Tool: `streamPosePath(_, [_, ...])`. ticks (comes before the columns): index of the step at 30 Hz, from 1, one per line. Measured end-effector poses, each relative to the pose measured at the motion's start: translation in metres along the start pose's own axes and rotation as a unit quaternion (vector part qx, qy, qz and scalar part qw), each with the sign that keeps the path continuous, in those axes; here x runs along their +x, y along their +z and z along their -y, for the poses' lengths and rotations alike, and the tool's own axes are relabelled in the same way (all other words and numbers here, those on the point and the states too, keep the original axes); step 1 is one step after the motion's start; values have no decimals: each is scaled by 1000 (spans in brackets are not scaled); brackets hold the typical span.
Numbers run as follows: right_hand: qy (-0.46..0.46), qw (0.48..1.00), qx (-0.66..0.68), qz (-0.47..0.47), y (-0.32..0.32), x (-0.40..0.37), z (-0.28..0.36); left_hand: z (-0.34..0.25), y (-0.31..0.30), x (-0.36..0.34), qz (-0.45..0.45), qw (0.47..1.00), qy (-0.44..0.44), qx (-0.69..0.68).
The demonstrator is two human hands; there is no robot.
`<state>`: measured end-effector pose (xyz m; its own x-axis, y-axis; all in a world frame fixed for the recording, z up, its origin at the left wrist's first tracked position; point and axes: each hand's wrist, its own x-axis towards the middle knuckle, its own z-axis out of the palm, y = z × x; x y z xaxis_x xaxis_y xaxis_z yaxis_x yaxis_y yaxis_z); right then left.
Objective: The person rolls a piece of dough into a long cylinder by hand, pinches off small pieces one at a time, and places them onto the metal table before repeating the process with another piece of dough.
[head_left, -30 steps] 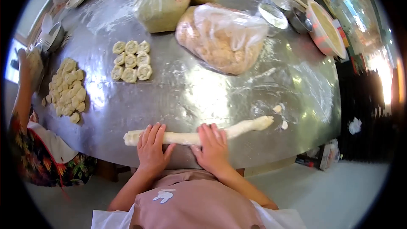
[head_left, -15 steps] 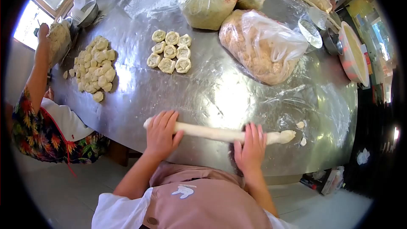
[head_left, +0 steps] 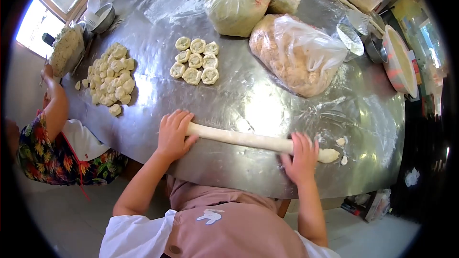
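A long pale dough rope (head_left: 239, 138) lies across the steel table near its front edge, slightly lower at its right end. My left hand (head_left: 174, 134) rests flat over the rope's left end, fingers stretched out, and covers that tip. Toward the other end, my right hand (head_left: 302, 155) lies on top of the rope with its fingers extended. A rounded stub of dough (head_left: 328, 155) sticks out past it. Two small dough scraps (head_left: 340, 141) sit just beyond that stub.
Beyond my hands are several shaped dough pieces (head_left: 195, 60) in rows. Left of them is a heap of cut dough lumps (head_left: 112, 77). Bagged filling (head_left: 291, 57) and another full bag (head_left: 237, 7) stand farther back. A co-worker's arm (head_left: 57, 98) is at the left edge.
My hands have moved farther apart and slightly forward along the dough rope, which now lies farther from me and looks longer. The co-worker's arm at left has lowered.
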<state>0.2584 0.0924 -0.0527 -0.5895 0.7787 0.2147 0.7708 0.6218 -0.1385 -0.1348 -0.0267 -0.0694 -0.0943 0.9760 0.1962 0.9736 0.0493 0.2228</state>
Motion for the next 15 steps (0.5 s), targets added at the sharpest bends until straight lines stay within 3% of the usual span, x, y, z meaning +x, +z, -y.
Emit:
streamPosePath(6, [21,999,27,-36,12,-4,-1,-1,-8,12,-6,997,51,-51])
streamPosePath(7, [-22,995,21,-93,12,13,-4,4,-4,18,7,997,69,-38])
streamPosePath(9, [-10,998,40,-41,9,22,-15,14,0,24,39,994,101,-14])
streamPosePath(12, [-39,997,59,-19,-7,20,-18,52,-16,2,5,998,56,16])
streamPosePath(15, [-75,994,80,-4,3,4,-7,72,-32,-25,34,998,28,44])
